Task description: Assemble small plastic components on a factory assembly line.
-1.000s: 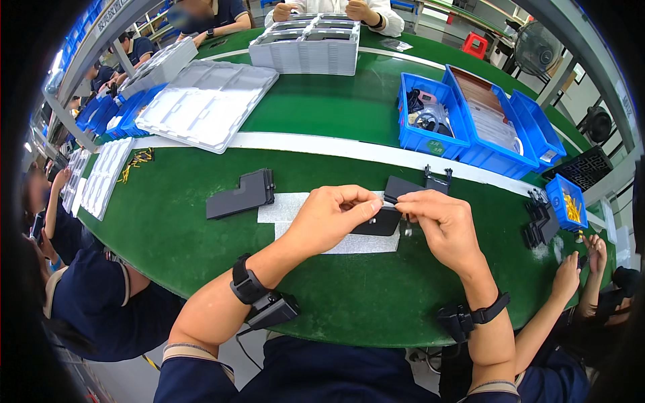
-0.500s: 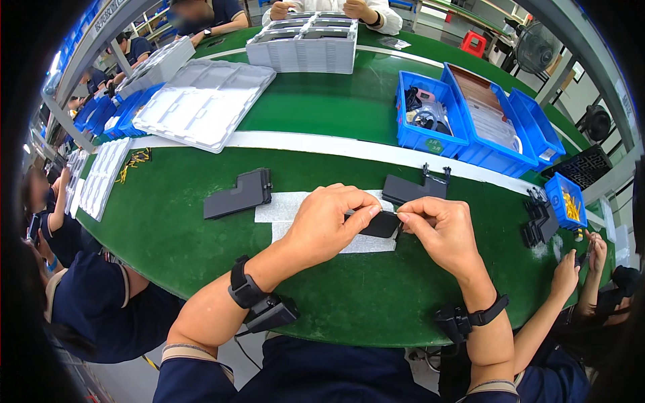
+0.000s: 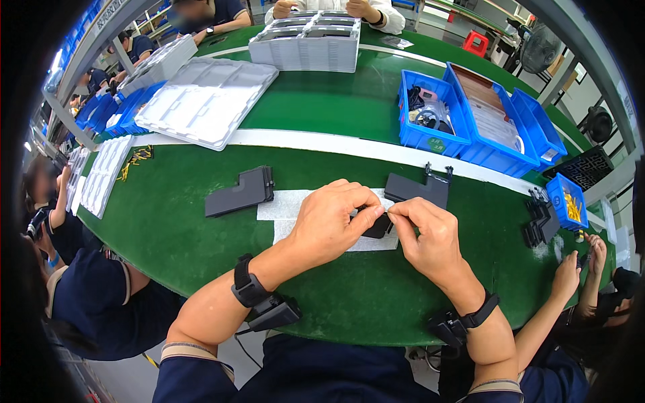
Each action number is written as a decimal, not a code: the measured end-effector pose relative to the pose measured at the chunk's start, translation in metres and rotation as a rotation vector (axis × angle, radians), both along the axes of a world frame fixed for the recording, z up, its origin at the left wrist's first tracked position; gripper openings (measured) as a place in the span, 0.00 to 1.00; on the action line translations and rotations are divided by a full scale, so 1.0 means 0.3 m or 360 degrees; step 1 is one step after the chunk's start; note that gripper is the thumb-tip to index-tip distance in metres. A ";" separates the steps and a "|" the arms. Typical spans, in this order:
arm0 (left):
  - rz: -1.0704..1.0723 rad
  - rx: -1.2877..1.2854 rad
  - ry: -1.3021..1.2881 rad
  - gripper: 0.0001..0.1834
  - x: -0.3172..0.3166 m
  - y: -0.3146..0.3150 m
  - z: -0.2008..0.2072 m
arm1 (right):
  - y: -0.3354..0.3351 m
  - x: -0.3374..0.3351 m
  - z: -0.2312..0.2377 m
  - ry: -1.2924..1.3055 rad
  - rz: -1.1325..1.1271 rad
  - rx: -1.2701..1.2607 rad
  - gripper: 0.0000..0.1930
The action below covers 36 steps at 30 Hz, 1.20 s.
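Note:
My left hand (image 3: pixel 336 218) is closed, thumb and forefinger pinched at the upper edge of a flat black plastic part (image 3: pixel 380 227), partly hidden behind the fingers. My right hand (image 3: pixel 430 235) is also pinched, its fingertips almost meeting the left ones over that part; whatever is between them is too small to make out. Beneath both hands lies a white cloth (image 3: pixel 277 205). Left of the cloth rests a stack of black L-shaped plastic parts (image 3: pixel 240 193). More black L-shaped parts (image 3: pixel 418 190) lie just beyond my right hand.
Blue bins (image 3: pixel 435 142) holding assorted items stand at the back right. A small blue bin with yellow pieces (image 3: pixel 566 199) is at the right, beside more black parts (image 3: pixel 539 221). White trays (image 3: pixel 201 101) lie at the back left. Co-workers sit around the green table (image 3: pixel 168 248).
My right hand has shifted left, bringing its fingertips up to my left ones and covering more of the black part. The left hand has barely moved.

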<state>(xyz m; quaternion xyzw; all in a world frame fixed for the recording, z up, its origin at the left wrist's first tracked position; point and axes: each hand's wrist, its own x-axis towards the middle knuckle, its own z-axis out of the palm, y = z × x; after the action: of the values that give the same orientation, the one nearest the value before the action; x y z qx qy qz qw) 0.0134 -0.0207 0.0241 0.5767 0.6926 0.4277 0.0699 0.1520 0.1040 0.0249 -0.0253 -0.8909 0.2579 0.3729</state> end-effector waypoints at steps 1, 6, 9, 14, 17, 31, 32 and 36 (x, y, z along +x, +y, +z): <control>0.0025 -0.0025 -0.0003 0.07 -0.001 -0.002 -0.002 | 0.001 0.001 -0.001 -0.0102 -0.0015 -0.0221 0.03; 0.0088 -0.0070 -0.0220 0.08 0.006 -0.008 -0.001 | 0.017 0.015 -0.027 -0.0274 0.0012 -0.1095 0.06; 0.0076 -0.0081 -0.0335 0.08 0.008 -0.008 0.007 | 0.025 0.013 -0.038 -0.0303 0.0064 -0.1389 0.06; 0.0131 -0.0084 -0.0367 0.08 0.018 -0.004 0.017 | -0.011 0.001 -0.037 -0.0271 -0.0193 -0.0755 0.06; 0.0202 -0.0105 -0.0353 0.09 0.019 0.003 0.015 | -0.013 -0.003 -0.039 -0.0191 -0.0199 -0.0625 0.05; 0.0172 -0.0026 -0.0468 0.06 0.010 0.002 -0.003 | -0.024 -0.025 -0.059 -0.0028 -0.0174 -0.0053 0.06; 0.0172 -0.0027 -0.0467 0.06 0.010 0.003 -0.003 | -0.027 -0.027 -0.060 -0.0016 -0.0168 0.0038 0.07; 0.0193 -0.0036 -0.0463 0.05 0.013 0.004 0.000 | -0.025 -0.031 -0.066 -0.0013 -0.0120 0.0078 0.09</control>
<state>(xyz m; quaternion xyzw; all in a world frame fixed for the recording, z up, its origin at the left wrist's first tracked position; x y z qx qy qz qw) 0.0173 -0.0197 0.0241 0.4650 0.7135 0.5022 0.1499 0.1428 0.0966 0.0052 -0.0508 -0.8970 0.2216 0.3791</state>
